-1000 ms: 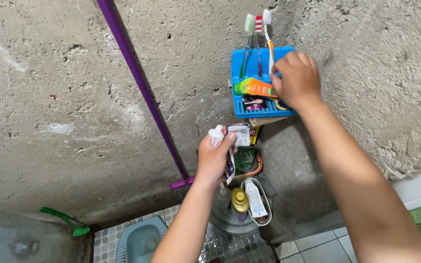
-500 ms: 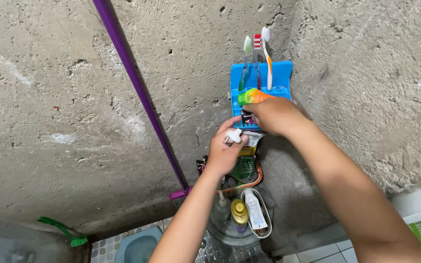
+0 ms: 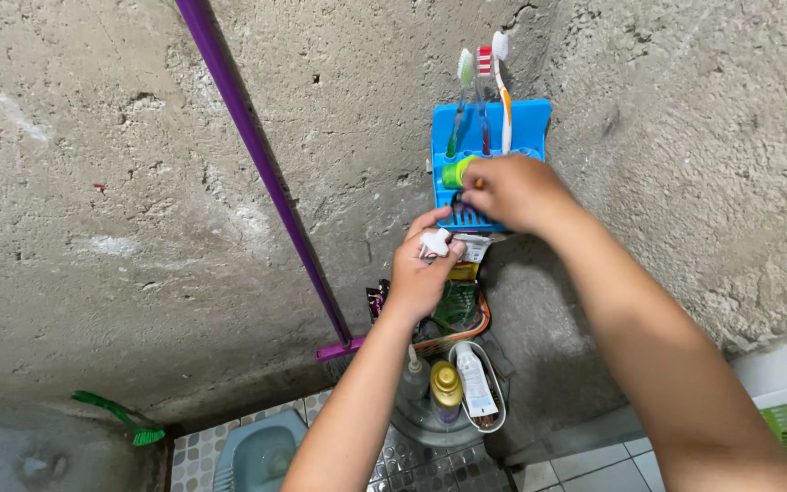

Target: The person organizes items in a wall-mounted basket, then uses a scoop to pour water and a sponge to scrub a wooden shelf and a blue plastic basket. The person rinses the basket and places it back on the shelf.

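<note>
The rough concrete wall [image 3: 120, 182] fills most of the frame, and a purple pole [image 3: 261, 173] slants across it from the top left down toward the centre. In the upper centre the blue wall holder [image 3: 526, 123] hangs with three toothbrushes [image 3: 501, 82] standing up out of it. Below it, at lower centre, a round basket [image 3: 412, 421] carries bottles, among them a gold-capped bottle [image 3: 446, 387].

To do this well, I would judge that you should keep your wrist clear of the brush handles, since a knock could tip them out, and work the tube straight along the holder's shelf, not at an angle. Hold the lower hand steady just under the holder so nothing drops into the basket.

Your right hand [image 3: 514, 189] sits at the front of the holder with its fingers curled closed around the orange tube, whose green cap [image 3: 455, 171] pokes out on the left of your fist. Your left hand [image 3: 419, 278], just below and to the left, has thumb and fingers pinched together on a small white tube [image 3: 435, 242] and some sachets, touching the holder's lower edge.
</note>
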